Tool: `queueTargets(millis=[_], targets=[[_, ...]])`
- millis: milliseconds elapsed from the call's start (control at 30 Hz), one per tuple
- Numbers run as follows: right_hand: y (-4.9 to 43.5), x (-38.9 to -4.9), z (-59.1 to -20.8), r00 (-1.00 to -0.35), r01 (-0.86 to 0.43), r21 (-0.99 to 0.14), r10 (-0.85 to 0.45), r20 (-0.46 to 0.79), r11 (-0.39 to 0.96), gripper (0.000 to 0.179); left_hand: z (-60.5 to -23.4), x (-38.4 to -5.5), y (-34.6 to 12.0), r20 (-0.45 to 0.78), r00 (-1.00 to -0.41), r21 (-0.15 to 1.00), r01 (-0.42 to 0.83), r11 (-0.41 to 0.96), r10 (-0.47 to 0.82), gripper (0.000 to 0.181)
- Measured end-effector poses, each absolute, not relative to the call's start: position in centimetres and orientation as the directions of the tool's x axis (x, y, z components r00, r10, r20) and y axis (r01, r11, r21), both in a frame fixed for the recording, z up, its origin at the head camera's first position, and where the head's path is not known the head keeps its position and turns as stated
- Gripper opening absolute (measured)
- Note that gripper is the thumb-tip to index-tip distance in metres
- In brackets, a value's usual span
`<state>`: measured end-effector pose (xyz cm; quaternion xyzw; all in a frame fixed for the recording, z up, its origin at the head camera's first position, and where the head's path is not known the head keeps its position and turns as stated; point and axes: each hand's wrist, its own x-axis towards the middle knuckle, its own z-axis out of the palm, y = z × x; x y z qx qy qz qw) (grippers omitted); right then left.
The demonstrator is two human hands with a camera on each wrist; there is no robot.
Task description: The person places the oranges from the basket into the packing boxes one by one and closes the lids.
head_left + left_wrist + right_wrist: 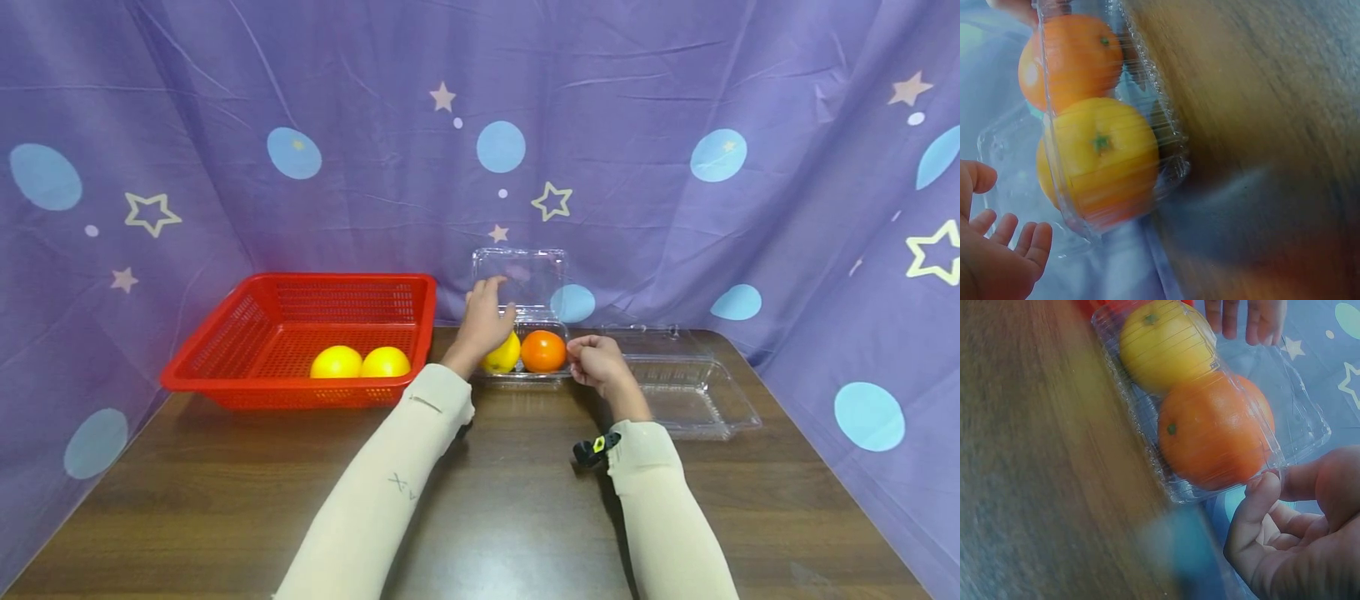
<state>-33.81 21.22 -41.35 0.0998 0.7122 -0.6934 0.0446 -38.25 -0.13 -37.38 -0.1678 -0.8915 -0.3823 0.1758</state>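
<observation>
A clear plastic clamshell box (525, 377) stands at the back middle of the table with its lid (536, 275) raised. Inside, a yellow round fruit (1100, 156) with a green stem mark lies beside an orange (543, 352). My right hand (597, 360) pinches the box rim at its right end between thumb and index finger, as the right wrist view shows. Over the left end, my left hand (486, 321) reaches toward the lid with fingers spread and loosely bent, holding nothing; in the head view it partly covers the yellow fruit.
At the left stands a red plastic basket (300, 393) holding two yellow round fruits (336, 363). Right of my right hand, another clear plastic box (675, 400) sits with its lid folded back. A purple patterned curtain (630, 208) hangs behind the wooden table (517, 500).
</observation>
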Motion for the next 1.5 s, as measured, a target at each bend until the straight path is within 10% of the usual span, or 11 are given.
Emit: queueTargets(millis=[467, 1500], targets=[[21.2, -33.9, -41.5, -0.977, 0.202, -0.979, 0.079, -0.200, 0.021, 0.011, -38.4, -39.2, -1.1, 0.452, -0.881, 0.755, 0.296, 0.585, -0.138, 0.056], [21.2, -33.9, -41.6, -0.977, 0.199, -0.979, 0.086, -0.196, 0.031, 0.014, -37.8, -39.0, -0.8, 0.491, -0.848, 0.815, 0.366, 0.450, -0.199, 0.050]])
